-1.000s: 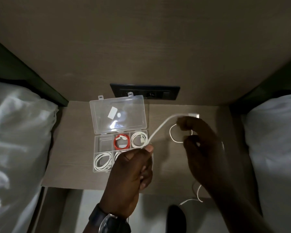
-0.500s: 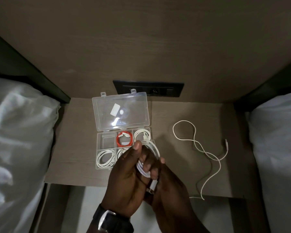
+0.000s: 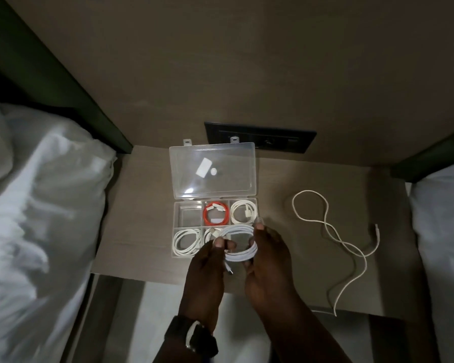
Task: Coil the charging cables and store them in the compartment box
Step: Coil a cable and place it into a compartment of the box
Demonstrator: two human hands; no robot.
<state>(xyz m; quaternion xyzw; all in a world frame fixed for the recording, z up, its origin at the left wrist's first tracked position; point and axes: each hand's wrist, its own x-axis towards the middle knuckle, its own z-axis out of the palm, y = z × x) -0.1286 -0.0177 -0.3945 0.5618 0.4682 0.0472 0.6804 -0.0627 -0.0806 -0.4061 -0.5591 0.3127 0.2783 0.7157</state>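
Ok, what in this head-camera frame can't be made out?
- Lower-right cell of the clear plastic compartment box: head view, hidden behind the coiled white cable and both hands, left hand and right hand.
- Lower-middle cell's cable: partly covered by the same coil.
- Loose white cable on the wooden nightstand: its end connectors are too small and dim to identify.

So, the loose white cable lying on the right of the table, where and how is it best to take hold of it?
Probably at the connector end of the loose cable, coming from above with the right hand once it is free. That end lies flat in a bare spot on the table, clear of the crossing loops, so pinching fingers would likely lift it without snagging.
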